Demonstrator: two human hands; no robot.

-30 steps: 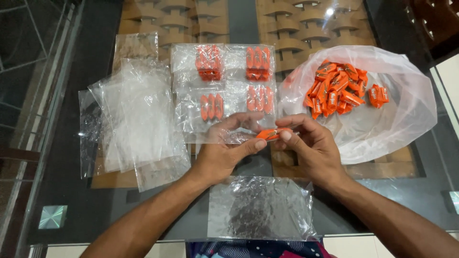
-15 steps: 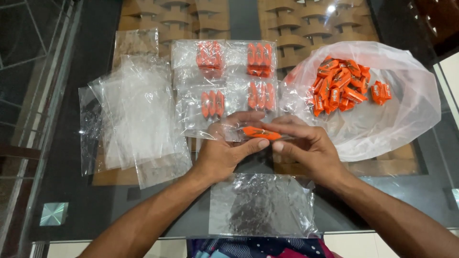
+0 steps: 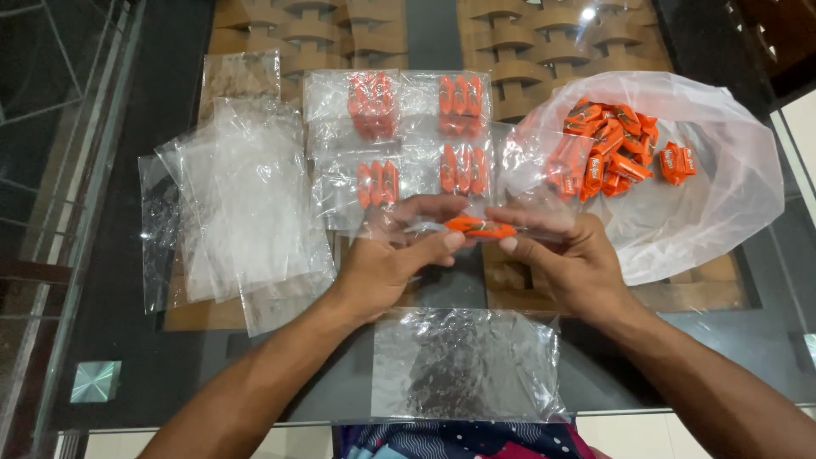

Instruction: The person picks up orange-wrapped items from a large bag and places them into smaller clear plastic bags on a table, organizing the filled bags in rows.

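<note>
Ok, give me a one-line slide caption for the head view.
Both hands, left hand and right hand, hold orange wrapped sweets over a glass table.

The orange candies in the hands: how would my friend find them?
Start at the big clear bag of orange candies on the right. Just left of it, both hands meet. The orange candies pinched between them are the only ones off the table.
</note>
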